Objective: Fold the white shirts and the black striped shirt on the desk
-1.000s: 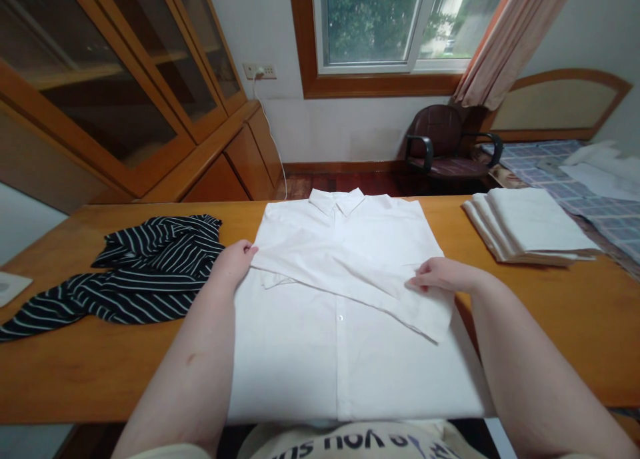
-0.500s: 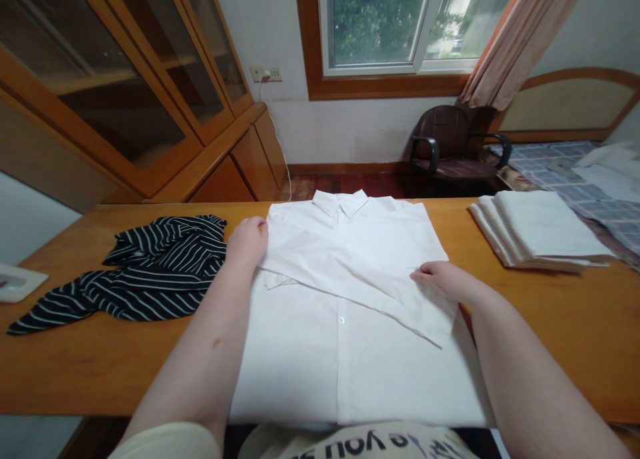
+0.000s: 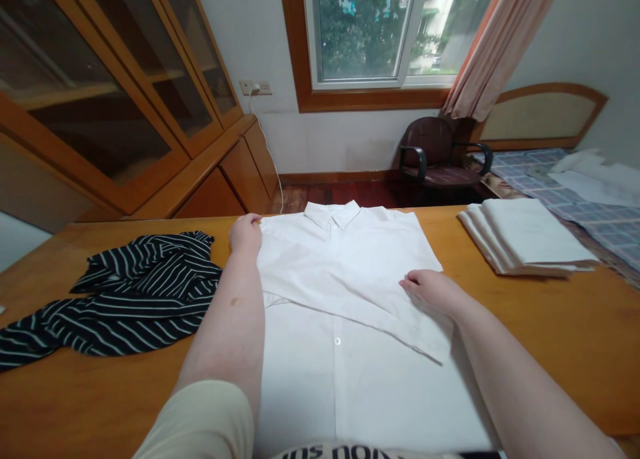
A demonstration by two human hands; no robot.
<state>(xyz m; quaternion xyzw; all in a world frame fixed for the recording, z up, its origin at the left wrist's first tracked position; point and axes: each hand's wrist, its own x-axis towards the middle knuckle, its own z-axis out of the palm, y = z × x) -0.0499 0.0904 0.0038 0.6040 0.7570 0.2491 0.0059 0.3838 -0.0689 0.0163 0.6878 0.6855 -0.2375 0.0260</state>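
Observation:
A white button-up shirt (image 3: pixel 320 259) lies flat, front up, with its collar at the far edge of the table. One sleeve is folded slantwise across its chest, the cuff end pointing to the lower right. My left hand (image 3: pixel 245 233) is closed at the shirt's left shoulder edge, its fingers partly hidden behind the hand. On the right, my right hand (image 3: pixel 433 289) pinches the shirt's cloth near the side edge, above the folded sleeve's end. A single button shows on the placket below the sleeve.
A crumpled black-and-white striped garment (image 3: pixel 150 292) lies left on the wooden table (image 3: pixel 545 339). Folded white cloths (image 3: pixel 530 235) are stacked at the right. Beyond stand a brown armchair (image 3: pixel 435 152), a bed (image 3: pixel 595 192) and a glass-doored cabinet (image 3: pixel 200 159).
My left hand has moved slightly farther up along the shirt's shoulder edge. The right hand stays at about the same spot on the cloth. The view has shifted a little.

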